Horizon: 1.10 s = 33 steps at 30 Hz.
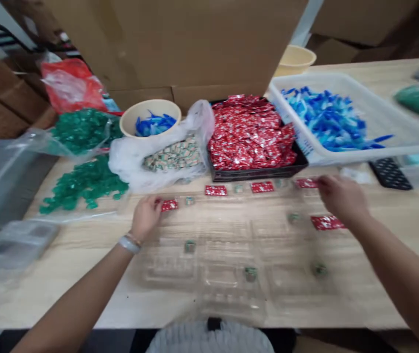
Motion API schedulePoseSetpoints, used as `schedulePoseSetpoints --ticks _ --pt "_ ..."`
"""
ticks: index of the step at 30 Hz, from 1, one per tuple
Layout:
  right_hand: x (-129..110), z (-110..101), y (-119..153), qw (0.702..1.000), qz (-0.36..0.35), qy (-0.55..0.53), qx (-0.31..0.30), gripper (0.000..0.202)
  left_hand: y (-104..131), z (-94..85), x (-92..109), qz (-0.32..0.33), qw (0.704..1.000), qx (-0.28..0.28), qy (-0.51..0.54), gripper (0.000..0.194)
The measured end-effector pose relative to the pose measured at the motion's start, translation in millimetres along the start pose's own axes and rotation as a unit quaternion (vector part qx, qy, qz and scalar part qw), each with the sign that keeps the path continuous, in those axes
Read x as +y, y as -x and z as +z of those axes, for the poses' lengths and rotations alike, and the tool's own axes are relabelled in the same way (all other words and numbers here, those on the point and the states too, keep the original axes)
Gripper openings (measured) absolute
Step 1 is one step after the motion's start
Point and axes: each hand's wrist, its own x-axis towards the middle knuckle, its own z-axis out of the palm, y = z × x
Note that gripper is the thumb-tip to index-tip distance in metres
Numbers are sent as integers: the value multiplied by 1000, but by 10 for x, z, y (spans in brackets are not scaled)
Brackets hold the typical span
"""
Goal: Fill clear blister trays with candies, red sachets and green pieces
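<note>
My left hand [146, 215] pinches the end of a red packet [169, 205] at the left of the clear plastic trays [224, 247]. Over on the right, my right hand [344, 196] has its fingers closed on another red packet [306, 183]. Two more red packets, one [216, 190] and another [262, 187], lie between the hands along the trays' far side. A further packet [327, 223] lies below my right hand, partly covered by the forearm. Small green-and-tan pieces [190, 246] sit singly in several trays. Motion blurs the tray edges.
A black box of red packets [251, 132] stands behind the trays. Left of it are a bag of small pieces [174, 154], a bowl of blue items [154, 122] and green pieces [84, 184]. A white bin [389, 110] holds blue items; a black patterned object [391, 173] lies before it.
</note>
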Motion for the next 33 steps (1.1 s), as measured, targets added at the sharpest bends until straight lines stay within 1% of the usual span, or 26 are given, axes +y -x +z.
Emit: schedulePoseSetpoints --ticks 2,3,4,5,7,9,10,11,12,13,14,15,16,17,18,19,20,22,23,25,26,27,28,30,31,33 --pt "-119 -143 104 988 81 -105 76 15 74 28 -13 54 996 45 -49 23" --pt "-239 -234 192 969 124 -191 92 14 114 31 -18 89 993 50 -55 23" --pt "-401 -329 300 939 160 -291 92 16 152 27 -25 125 990 39 -51 24" --pt "-602 -418 423 896 179 -400 71 18 185 20 -32 159 986 15 -40 24" --pt "-1080 -554 683 789 182 -587 -7 25 234 -8 -28 194 980 -33 -22 26" --pt "-1580 -613 916 716 173 -669 -105 26 275 -54 43 174 984 -38 7 28" --pt "-1808 -617 1015 678 163 -701 -149 26 304 -85 116 157 986 -35 45 28" --pt "-2007 -608 1103 642 161 -729 -177 25 344 -120 214 141 983 -51 105 29" --pt "-2170 -590 1182 610 156 -750 -199 24 396 -154 332 127 971 -92 183 30" --pt "-2292 -568 1256 590 152 -765 -208 23 457 -182 461 111 944 -158 267 30" --pt "-2372 -544 1328 588 148 -768 -205 23 522 -200 593 93 905 -236 342 29" --pt "-2410 -520 1399 605 141 -759 -197 22 585 -203 717 74 862 -308 396 27" --pt "-2411 -498 1468 640 130 -735 -184 21 639 -190 827 52 830 -357 425 26" --pt "-2382 -479 1530 686 118 -698 -171 20 678 -160 917 34 815 -383 433 24" --pt "-2331 -459 1580 734 103 -652 -162 19 700 -118 988 21 814 -393 427 23" --pt "-2268 -439 1612 777 89 -603 -158 18 703 -69 1042 15 821 -396 411 23" --pt "-2204 -416 1620 811 77 -559 -156 19 690 -18 1084 18 834 -391 390 23" --pt "-2105 -356 1555 861 62 -483 -150 20 627 61 1149 48 873 -355 329 25" --pt "-2081 -319 1487 880 57 -447 -149 20 590 82 1178 69 900 -323 284 25" --pt "-2084 -244 1309 917 52 -363 -158 21 535 83 1229 106 952 -237 163 25" --pt "-2101 -214 1218 932 46 -315 -175 20 525 67 1246 125 967 -200 99 25" --pt "-2119 -196 1132 943 38 -267 -196 19 525 46 1254 151 972 -174 43 26" --pt "-2128 -192 1054 950 28 -221 -217 17 528 22 1252 185 970 -160 4 26" --pt "-2094 -236 903 960 10 -153 -235 17 501 -25 1231 269 950 -157 -17 21" --pt "-2044 -282 812 965 7 -133 -224 21 445 -47 1226 302 941 -155 -5 19" --pt "-1897 -394 551 980 3 -115 -163 30 205 -91 1271 324 939 -108 37 20"
